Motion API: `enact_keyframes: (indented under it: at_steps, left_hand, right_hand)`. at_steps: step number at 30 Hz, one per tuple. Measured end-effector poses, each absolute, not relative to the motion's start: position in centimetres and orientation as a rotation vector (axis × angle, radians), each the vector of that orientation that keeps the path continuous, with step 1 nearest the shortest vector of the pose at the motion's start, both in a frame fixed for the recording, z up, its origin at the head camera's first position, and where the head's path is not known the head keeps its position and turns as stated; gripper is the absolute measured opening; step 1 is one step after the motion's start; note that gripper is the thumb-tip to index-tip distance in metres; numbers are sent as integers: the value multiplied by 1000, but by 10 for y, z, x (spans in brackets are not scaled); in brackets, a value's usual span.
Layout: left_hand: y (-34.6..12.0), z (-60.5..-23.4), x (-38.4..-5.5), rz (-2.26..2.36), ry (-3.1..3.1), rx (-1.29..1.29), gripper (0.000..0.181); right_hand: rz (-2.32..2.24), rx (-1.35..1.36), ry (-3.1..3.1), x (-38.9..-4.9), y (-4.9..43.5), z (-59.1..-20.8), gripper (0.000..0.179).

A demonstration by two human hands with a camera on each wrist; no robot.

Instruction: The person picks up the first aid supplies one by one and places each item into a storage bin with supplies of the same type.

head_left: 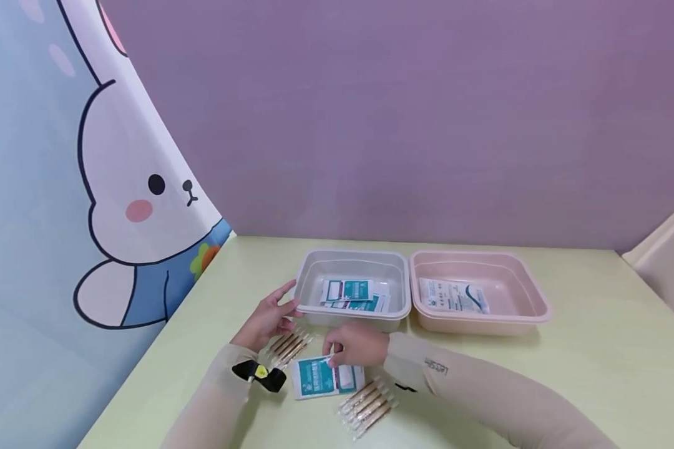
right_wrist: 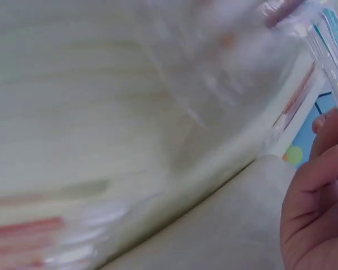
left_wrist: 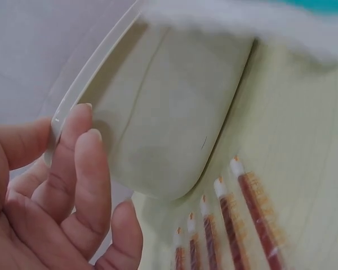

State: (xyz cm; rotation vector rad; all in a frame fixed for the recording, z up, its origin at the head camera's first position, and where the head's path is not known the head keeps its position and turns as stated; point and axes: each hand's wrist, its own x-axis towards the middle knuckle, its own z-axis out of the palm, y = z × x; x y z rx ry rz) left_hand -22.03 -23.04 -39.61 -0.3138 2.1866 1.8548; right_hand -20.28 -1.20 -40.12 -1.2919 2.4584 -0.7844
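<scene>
- The teal-and-white packet (head_left: 314, 377) is in front of the grey bin (head_left: 394, 280), between two swab bundles; whether it touches the surface (head_left: 595, 374), I cannot tell.
- The right hand (head_left: 359, 345) pinches the packet near its back edge with thumb and fingers; the left hand (head_left: 266, 321) pinches the bin's rim at its near left corner, its other fingers loosely bent.
- The packet could slip or swing, since the pinch takes just one edge; a low sweep could drag the near swab bundle (head_left: 366, 406) or the left swab bundle (head_left: 286, 348), both close by.
- A pull on the rim could skew the grey bin or knock the pink bin (head_left: 477, 325) just beside it.
- The grey bin's front wall stands between the held packet and the similar packets (head_left: 357, 290) inside; a white packet (head_left: 452, 295) lies in the pink bin.
</scene>
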Motion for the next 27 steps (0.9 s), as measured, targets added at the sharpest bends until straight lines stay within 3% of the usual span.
enact_keyframes:
  at_steps: [13, 27]
  left_hand:
    - [-232, -401, -220, 1899, 2159, -263, 54]
    - [-232, -400, -222, 1871, 2173, -300, 53]
  right_hand:
    - [-1211, -1180, 2516, -199, 11, -371, 9]
    - [-1332, -945, 2584, -222, 21, -344, 10]
